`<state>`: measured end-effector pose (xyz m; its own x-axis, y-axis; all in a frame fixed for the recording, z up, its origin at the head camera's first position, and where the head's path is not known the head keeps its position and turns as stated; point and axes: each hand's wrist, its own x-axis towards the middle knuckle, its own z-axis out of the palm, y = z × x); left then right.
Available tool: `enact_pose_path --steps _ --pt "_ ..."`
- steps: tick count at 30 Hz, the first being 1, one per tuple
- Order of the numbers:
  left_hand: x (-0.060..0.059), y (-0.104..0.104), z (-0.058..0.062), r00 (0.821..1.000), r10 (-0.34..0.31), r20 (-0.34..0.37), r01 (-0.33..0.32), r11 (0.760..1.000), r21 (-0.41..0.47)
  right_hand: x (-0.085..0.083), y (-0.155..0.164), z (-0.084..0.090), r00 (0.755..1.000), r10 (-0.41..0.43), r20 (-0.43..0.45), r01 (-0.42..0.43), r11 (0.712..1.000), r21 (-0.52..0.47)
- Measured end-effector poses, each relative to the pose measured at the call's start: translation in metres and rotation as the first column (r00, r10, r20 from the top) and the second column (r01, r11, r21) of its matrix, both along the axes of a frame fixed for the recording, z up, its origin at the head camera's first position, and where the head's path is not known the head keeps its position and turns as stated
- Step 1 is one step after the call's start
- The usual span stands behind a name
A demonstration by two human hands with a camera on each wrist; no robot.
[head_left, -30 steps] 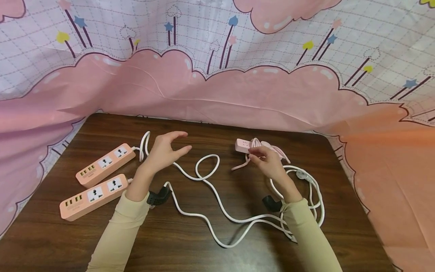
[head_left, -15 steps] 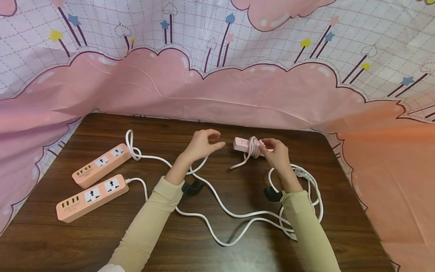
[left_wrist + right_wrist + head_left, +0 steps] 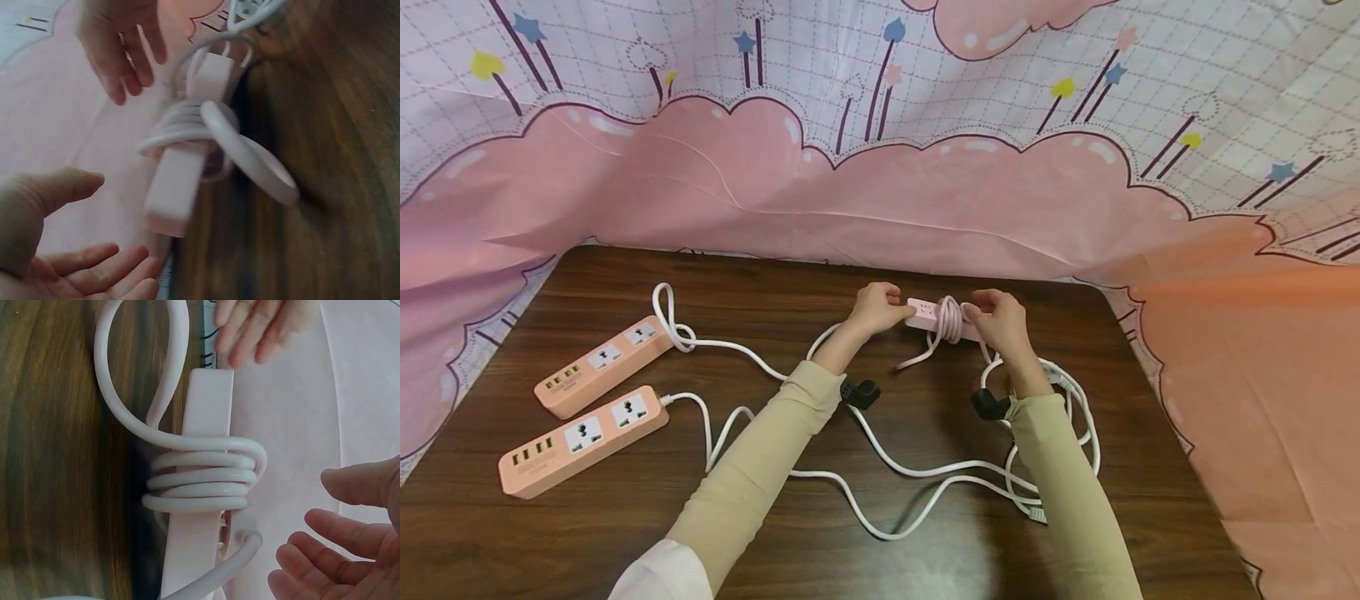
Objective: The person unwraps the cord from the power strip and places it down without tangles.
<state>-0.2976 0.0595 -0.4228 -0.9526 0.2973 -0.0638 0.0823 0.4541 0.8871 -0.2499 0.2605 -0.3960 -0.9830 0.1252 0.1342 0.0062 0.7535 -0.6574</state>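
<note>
A small pale pink power strip (image 3: 921, 310) lies near the back of the table, its pink cord (image 3: 950, 319) wound several times round the middle. In the right wrist view, a plug (image 3: 236, 532) with metal pins sits against the strip's side. My left hand (image 3: 877, 310) is at the strip's left end, thumb and fingers spread apart; the left wrist view shows a gap between them and the strip. Beside the right part is my right hand (image 3: 1004, 323), fingers extended and holding nothing; in the right wrist view it is apart from the strip.
Two peach power strips (image 3: 604, 367) (image 3: 583, 440) lie at the left. Their white cords (image 3: 917, 471) snake across the table (image 3: 820, 554) to a loose white coil (image 3: 1092, 417) by the right forearm. A patterned pink curtain (image 3: 880, 212) hangs behind.
My left hand has moved right, from over the white cord to the pink strip's left end. The right hand stays near the strip's right part. The head view has shifted slightly.
</note>
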Motion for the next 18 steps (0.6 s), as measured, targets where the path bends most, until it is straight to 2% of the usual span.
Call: enact_pose_path --steps 3,5,7,8,10,11,12,14,15,16,18 --pt "-0.008 0.007 -0.010 0.998 0.010 0.062 -0.010 1.000 -0.004 -0.004 0.002 0.000 1.000 -0.003 0.014 0.003 1.000 0.009" --pt "-0.026 0.014 -0.038 0.998 -0.013 0.069 0.010 0.999 0.042 -0.006 0.003 0.000 1.000 -0.001 0.015 0.001 1.000 0.023" --pt "-0.048 0.023 -0.075 0.999 -0.048 0.003 0.047 0.993 0.106 -0.007 0.005 -0.001 1.000 0.000 0.014 -0.001 0.999 0.032" --pt "-0.047 0.024 -0.079 0.998 -0.060 -0.022 0.062 0.991 0.117 -0.007 0.006 -0.001 1.000 0.000 0.015 0.000 0.999 0.033" --pt "-0.053 0.028 -0.091 0.996 -0.085 -0.035 0.089 0.986 0.139 -0.008 0.007 -0.002 1.000 -0.004 0.015 0.004 0.999 0.034" --pt "-0.046 0.027 -0.081 0.995 -0.098 -0.017 0.100 0.988 0.119 -0.008 0.008 -0.002 1.000 -0.006 0.014 0.006 0.999 0.032" --pt "-0.040 0.027 -0.074 0.995 -0.096 -0.035 0.098 0.991 0.086 -0.008 0.009 -0.002 1.000 -0.008 0.011 0.007 0.999 0.032" --pt "-0.015 0.023 -0.038 0.995 -0.100 0.000 0.100 0.995 -0.002 -0.008 0.010 -0.002 1.000 -0.010 0.010 0.010 1.000 0.030" --pt "-0.017 0.026 -0.040 0.994 -0.106 -0.012 0.105 0.994 -0.038 -0.008 0.010 -0.003 1.000 -0.010 0.012 0.010 1.000 0.029" --pt "-0.012 0.025 -0.035 0.994 -0.109 -0.032 0.106 0.992 -0.067 -0.008 0.010 -0.003 1.000 -0.010 0.012 0.009 1.000 0.029" --pt "-0.010 0.027 -0.035 0.989 -0.121 -0.086 0.109 0.985 -0.131 -0.007 0.011 -0.004 1.000 -0.010 0.021 0.010 1.000 0.030"
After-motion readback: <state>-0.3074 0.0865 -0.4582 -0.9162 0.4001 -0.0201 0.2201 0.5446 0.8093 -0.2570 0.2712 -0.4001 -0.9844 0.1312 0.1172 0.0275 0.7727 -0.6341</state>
